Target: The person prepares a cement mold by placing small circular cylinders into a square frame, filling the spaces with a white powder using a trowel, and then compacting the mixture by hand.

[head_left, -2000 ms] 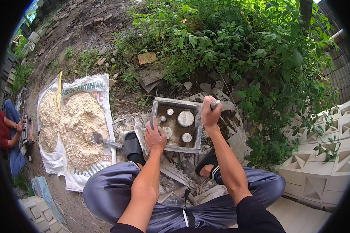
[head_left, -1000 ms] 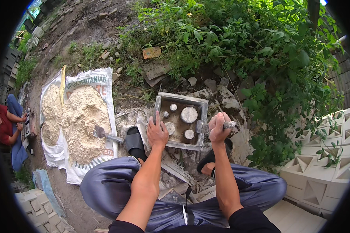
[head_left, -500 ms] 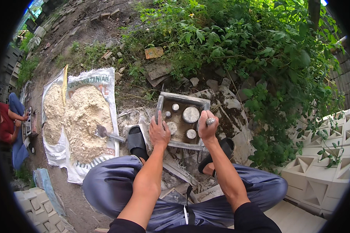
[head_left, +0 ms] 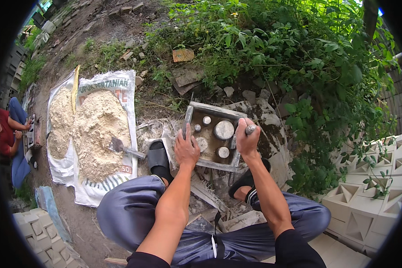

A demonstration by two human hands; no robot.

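A grey, open rectangular mould frame point(head_left: 217, 110) sits on the ground between my feet. Inside it, several round pale-topped cylinders of different sizes stand in brownish-grey fill; the largest cylinder point(head_left: 224, 130) is nearest my right hand. My left hand point(head_left: 187, 151) lies over the frame's left wall with fingers spread, one fingertip close to a small cylinder point(head_left: 197, 128). At the right wall, my right hand point(head_left: 247, 142) is closed in a fist round a grey rod-like handle point(head_left: 250, 129). Only its rounded end shows; the rest is hidden by the hand.
To the left, pale powder point(head_left: 100, 118) is heaped on opened white sacks point(head_left: 127, 89), with a trowel point(head_left: 128, 150) lying in it. Pale patterned blocks point(head_left: 362, 219) are stacked at right. Green plants point(head_left: 272, 53) crowd the far side. Another person point(head_left: 14, 134) sits at far left.
The whole view has shifted and turned slightly. My right hand, still round the handle, has moved a little up and to the right. My left hand stays at the frame's left wall.
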